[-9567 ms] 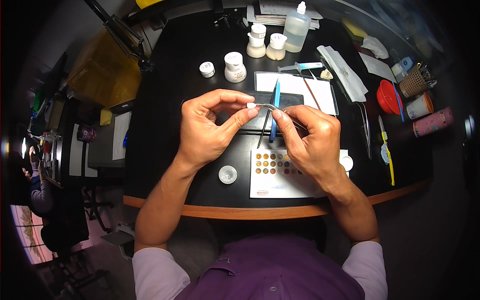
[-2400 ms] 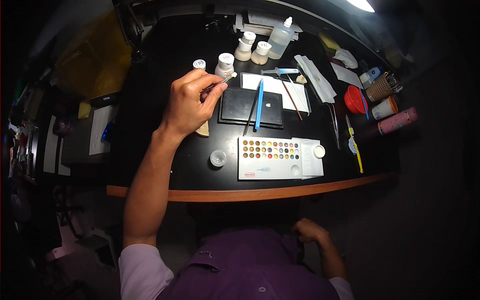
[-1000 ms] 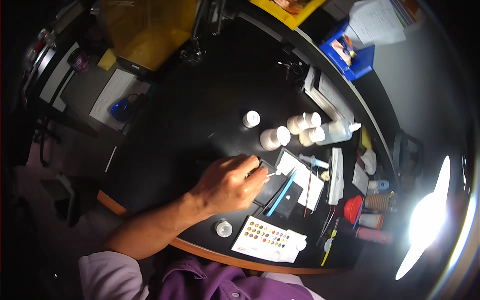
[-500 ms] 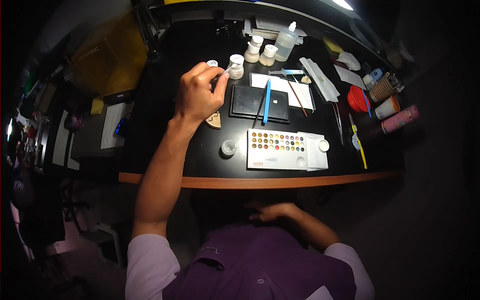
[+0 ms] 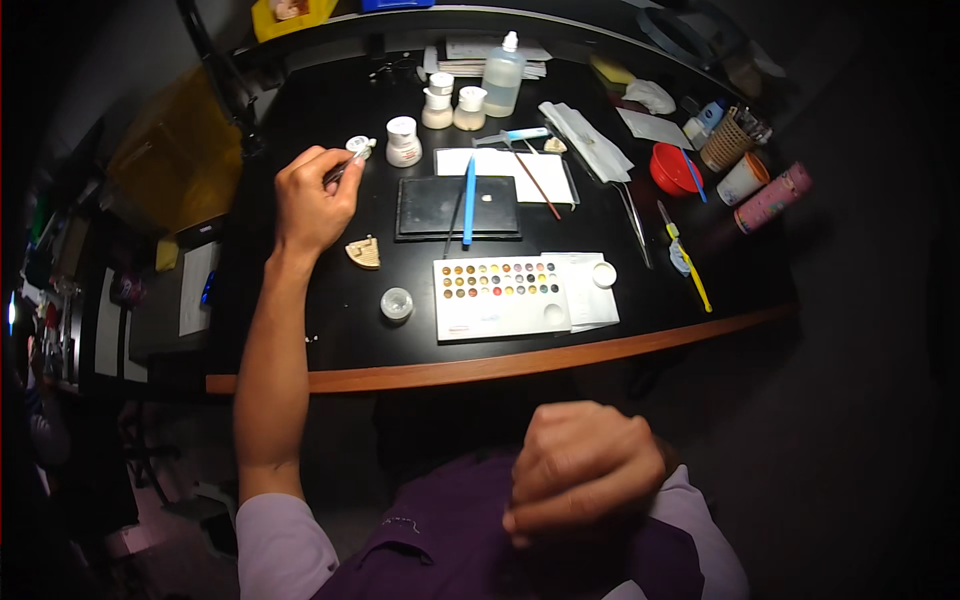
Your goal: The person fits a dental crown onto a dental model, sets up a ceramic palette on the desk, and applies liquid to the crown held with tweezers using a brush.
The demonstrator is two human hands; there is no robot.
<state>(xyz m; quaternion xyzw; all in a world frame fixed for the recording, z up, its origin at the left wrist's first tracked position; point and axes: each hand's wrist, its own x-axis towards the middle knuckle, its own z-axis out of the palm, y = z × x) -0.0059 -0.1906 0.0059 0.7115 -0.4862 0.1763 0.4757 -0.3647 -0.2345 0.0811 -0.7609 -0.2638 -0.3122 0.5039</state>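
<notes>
My left hand (image 5: 318, 200) pinches a thin, dark-handled tool (image 5: 340, 171). Its pale tip points up and right, over or beside a small round white lid (image 5: 356, 145); I cannot tell if they touch. Just right of that stands a white-capped glass jar (image 5: 403, 143). A beige dental model piece (image 5: 363, 252) lies on the table below the hand, with a small clear cup (image 5: 397, 304) nearer to me. My right hand (image 5: 585, 470) is raised in front of my body, below the table edge, with fingers curled in and nothing visible in them.
A white palette of coloured wells (image 5: 500, 315) lies at the front. Behind it, a blue tool (image 5: 470, 205) crosses a black flat case (image 5: 420, 210). Jars and a clear bottle (image 5: 503, 80) stand at the back. On the right are a red bowl (image 5: 672, 170), cups and a yellow-handled tool (image 5: 692, 270).
The tool in my left hand has gone from over the white-capped jar to the round lid left of it. My right hand has come up from my lap and curled. The view has shifted.
</notes>
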